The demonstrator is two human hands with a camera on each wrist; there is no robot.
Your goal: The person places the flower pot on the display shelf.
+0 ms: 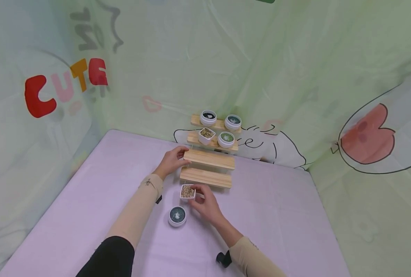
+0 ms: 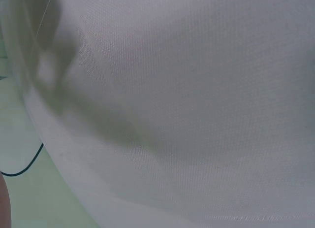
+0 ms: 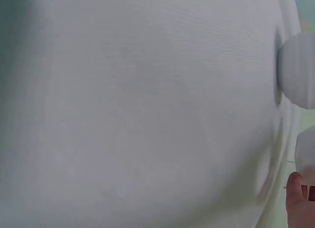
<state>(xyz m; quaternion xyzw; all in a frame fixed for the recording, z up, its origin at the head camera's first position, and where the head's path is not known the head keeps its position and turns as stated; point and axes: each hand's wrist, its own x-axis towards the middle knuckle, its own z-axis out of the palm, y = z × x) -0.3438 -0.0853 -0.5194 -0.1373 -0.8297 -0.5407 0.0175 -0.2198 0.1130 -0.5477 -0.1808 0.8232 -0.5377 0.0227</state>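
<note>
My right hand (image 1: 208,206) pinches a small white square pot (image 1: 187,192) filled with tan, gravel-like bits, just in front of the lowest step. In the right wrist view a fingertip (image 3: 295,186) shows against the white pot (image 3: 306,151). At the left end of a four-step wooden rack (image 1: 209,159), my left hand (image 1: 172,161) grips the second step from the bottom between thumb and fingers. A round white pot (image 1: 177,215) with a dark blue-green top stands on the table nearer to me; the right wrist view catches its side.
On the top step stand a round pot with dark contents (image 1: 208,117) and a blue-green one (image 1: 233,122). Below them are a square pot of mixed bits (image 1: 206,135) and a green-topped round pot (image 1: 226,139). A pale cloth covers the table (image 1: 278,219); printed curtains (image 1: 177,57) hang behind.
</note>
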